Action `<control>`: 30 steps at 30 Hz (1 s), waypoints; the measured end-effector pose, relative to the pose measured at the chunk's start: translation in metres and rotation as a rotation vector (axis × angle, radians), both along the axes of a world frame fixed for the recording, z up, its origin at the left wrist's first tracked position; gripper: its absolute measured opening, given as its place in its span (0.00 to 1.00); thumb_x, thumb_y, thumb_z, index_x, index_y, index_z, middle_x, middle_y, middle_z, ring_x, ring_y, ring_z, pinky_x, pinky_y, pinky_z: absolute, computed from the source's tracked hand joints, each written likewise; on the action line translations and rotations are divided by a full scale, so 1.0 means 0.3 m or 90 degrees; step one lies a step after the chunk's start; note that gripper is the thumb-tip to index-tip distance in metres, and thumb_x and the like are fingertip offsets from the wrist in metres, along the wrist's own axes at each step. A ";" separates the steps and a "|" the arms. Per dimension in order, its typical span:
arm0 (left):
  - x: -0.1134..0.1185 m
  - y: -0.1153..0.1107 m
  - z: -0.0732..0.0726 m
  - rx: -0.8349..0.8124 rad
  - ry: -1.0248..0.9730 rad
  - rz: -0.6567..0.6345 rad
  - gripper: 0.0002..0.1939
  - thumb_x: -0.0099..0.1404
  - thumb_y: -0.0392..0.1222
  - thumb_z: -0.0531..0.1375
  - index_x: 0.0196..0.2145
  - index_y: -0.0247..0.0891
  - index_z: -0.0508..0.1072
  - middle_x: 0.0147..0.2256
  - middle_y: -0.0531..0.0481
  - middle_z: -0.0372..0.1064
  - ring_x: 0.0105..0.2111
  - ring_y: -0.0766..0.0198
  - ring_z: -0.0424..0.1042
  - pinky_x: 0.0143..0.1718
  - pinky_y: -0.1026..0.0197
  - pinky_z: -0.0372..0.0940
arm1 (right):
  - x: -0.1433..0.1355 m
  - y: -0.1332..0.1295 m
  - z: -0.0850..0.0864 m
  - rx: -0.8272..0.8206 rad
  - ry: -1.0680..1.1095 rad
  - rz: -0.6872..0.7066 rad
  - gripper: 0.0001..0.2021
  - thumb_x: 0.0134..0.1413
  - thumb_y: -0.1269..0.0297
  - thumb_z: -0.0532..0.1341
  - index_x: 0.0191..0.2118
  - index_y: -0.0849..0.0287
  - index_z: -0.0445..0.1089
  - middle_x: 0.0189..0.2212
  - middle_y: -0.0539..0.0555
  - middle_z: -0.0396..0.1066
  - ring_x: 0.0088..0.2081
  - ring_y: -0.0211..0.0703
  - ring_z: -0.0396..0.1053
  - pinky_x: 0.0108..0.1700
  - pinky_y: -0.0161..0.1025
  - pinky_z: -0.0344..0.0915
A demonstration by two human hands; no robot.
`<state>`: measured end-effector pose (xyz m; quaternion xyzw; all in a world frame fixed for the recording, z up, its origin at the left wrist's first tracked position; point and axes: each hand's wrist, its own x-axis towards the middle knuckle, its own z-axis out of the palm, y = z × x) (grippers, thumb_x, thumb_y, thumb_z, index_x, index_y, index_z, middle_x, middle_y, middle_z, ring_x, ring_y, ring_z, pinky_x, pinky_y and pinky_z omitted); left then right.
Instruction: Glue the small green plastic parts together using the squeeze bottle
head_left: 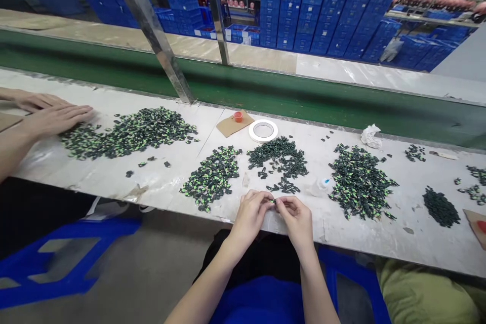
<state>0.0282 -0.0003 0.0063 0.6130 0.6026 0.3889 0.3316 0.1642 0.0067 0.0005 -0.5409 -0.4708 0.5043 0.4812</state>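
Close together at the table's front edge, my left hand (253,212) and my right hand (295,217) pinch a small black-and-green plastic part (272,201) between their fingertips. Most of the part is hidden by the fingers. Just beyond my hands lies a pile of small dark plastic pieces (279,157), with a few loose ones nearer me. A pile of black-and-green parts (212,177) is on my left. Another pile of black-and-green parts (359,182) spreads to my right, with a small clear bottle with a blue tip (322,184) beside it.
A roll of white tape (263,131) and a red cap on cardboard (238,117) lie at the back. Crumpled tissue (371,136) sits farther right. At left, a co-worker's hands (56,114) rest by a large parts pile (136,134). Metal posts (163,50) rise behind the table.
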 end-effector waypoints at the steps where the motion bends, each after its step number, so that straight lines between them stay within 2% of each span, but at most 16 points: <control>1: -0.001 -0.002 -0.001 -0.008 -0.048 0.006 0.06 0.62 0.33 0.58 0.35 0.41 0.75 0.35 0.48 0.74 0.40 0.57 0.72 0.45 0.54 0.65 | 0.001 -0.003 0.001 0.006 0.009 -0.005 0.12 0.45 0.54 0.67 0.28 0.59 0.74 0.26 0.53 0.76 0.30 0.44 0.76 0.35 0.39 0.73; 5: 0.001 -0.005 0.006 -0.060 -0.234 0.007 0.05 0.58 0.38 0.61 0.34 0.38 0.76 0.35 0.47 0.75 0.38 0.59 0.75 0.43 0.57 0.69 | 0.003 -0.016 0.006 0.076 0.010 -0.030 0.10 0.46 0.57 0.67 0.27 0.59 0.75 0.26 0.53 0.77 0.30 0.44 0.76 0.34 0.39 0.74; 10: 0.004 -0.012 0.047 -0.091 -0.326 0.004 0.07 0.55 0.41 0.63 0.32 0.37 0.77 0.34 0.47 0.78 0.36 0.59 0.76 0.42 0.59 0.70 | 0.017 -0.026 0.017 0.233 -0.038 -0.015 0.03 0.49 0.65 0.66 0.29 0.58 0.75 0.28 0.54 0.77 0.32 0.44 0.76 0.35 0.39 0.75; 13: 0.002 -0.021 0.074 -0.089 -0.304 0.008 0.09 0.54 0.41 0.64 0.33 0.37 0.78 0.36 0.46 0.78 0.35 0.59 0.77 0.41 0.59 0.71 | 0.036 -0.026 0.033 0.280 -0.062 0.006 0.03 0.50 0.67 0.66 0.33 0.58 0.76 0.29 0.53 0.78 0.30 0.42 0.76 0.33 0.38 0.75; 18: -0.004 -0.036 0.114 -0.015 -0.212 -0.018 0.05 0.56 0.40 0.64 0.31 0.39 0.79 0.34 0.47 0.77 0.38 0.59 0.75 0.43 0.59 0.69 | 0.076 -0.023 0.063 0.304 -0.097 0.076 0.13 0.49 0.69 0.66 0.43 0.57 0.74 0.32 0.53 0.79 0.29 0.41 0.76 0.35 0.38 0.76; 21: -0.003 -0.042 0.133 -0.001 -0.192 -0.032 0.05 0.55 0.38 0.64 0.31 0.40 0.80 0.33 0.47 0.77 0.37 0.59 0.75 0.43 0.59 0.69 | 0.088 -0.025 0.070 0.312 -0.111 0.096 0.12 0.49 0.70 0.65 0.42 0.56 0.73 0.31 0.52 0.78 0.30 0.40 0.76 0.35 0.37 0.75; 25: 0.002 -0.049 0.149 -0.009 -0.192 -0.015 0.04 0.53 0.36 0.64 0.29 0.40 0.80 0.31 0.48 0.76 0.35 0.60 0.76 0.40 0.60 0.70 | 0.079 -0.029 0.073 0.348 -0.110 0.086 0.10 0.48 0.72 0.64 0.38 0.56 0.71 0.29 0.50 0.75 0.27 0.37 0.73 0.29 0.33 0.73; 30: 0.010 -0.060 0.144 -0.033 -0.193 -0.002 0.04 0.53 0.37 0.64 0.29 0.40 0.79 0.31 0.48 0.76 0.35 0.59 0.76 0.39 0.60 0.70 | 0.059 -0.035 0.074 0.379 -0.136 0.084 0.09 0.47 0.74 0.63 0.37 0.56 0.69 0.27 0.49 0.73 0.25 0.35 0.71 0.27 0.32 0.70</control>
